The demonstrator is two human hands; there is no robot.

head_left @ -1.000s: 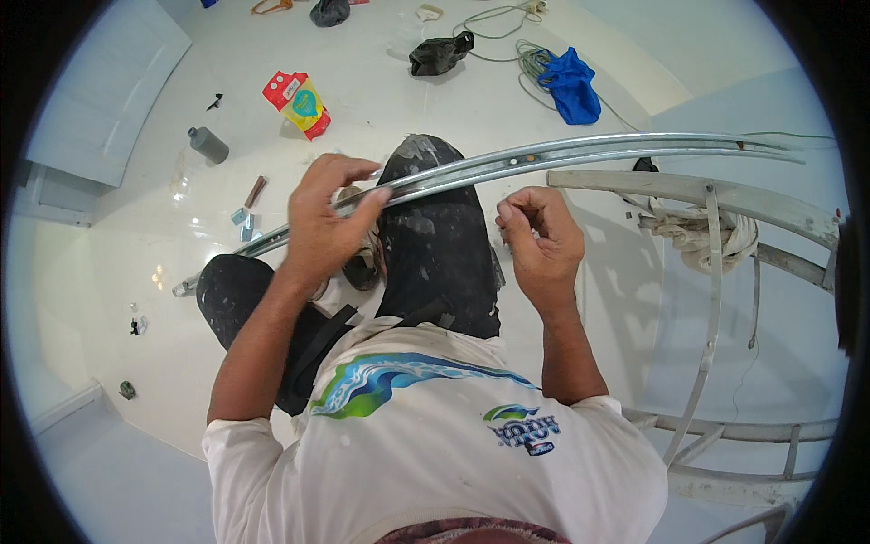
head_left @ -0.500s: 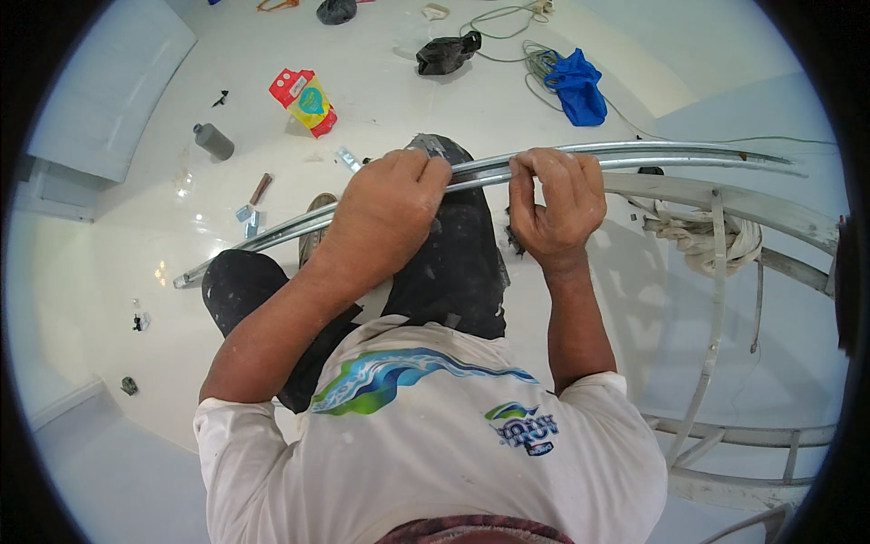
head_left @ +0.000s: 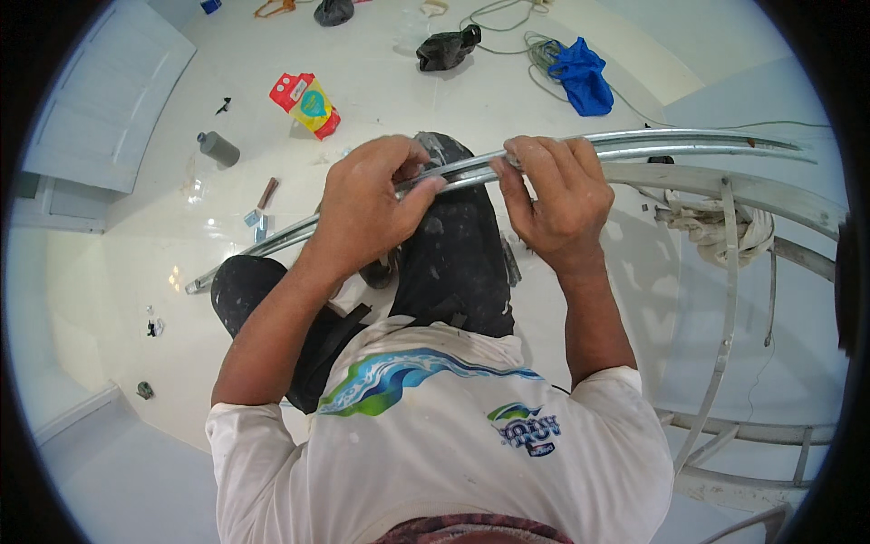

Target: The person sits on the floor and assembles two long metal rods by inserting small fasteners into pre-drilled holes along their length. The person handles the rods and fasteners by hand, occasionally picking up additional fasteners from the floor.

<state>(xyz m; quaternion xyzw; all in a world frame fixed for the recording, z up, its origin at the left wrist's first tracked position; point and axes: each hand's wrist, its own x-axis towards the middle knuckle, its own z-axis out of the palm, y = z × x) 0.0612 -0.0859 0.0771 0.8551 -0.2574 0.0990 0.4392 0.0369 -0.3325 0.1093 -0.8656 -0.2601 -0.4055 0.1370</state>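
Note:
A long, silvery grooved metal channel [head_left: 671,145] lies slanting across my raised knees, its far end up at the right and its other end low at the left. My left hand [head_left: 373,207] is wrapped round its middle over the knee, thumb on the near side and fingers curled over the far side. A short way to the right, my right hand [head_left: 560,198] grips the same channel, thumb and fingertips on its edge. The palms hide parts of the channel. My dark trousers [head_left: 453,254] are spotted with white and rest beneath the metal.
A metal ladder [head_left: 729,272] with a whitish cloth [head_left: 725,227] tied on it stands at the right. Across the pale floor lie a red-yellow packet [head_left: 306,104], a grey bottle [head_left: 218,148], a black bag [head_left: 446,50], a blue bag [head_left: 582,77] and coiled cable [head_left: 544,56].
My left thumb has opened out from the curled fingers along the channel. My right hand has shifted its fingers slightly left along it. The channel stays across my knees.

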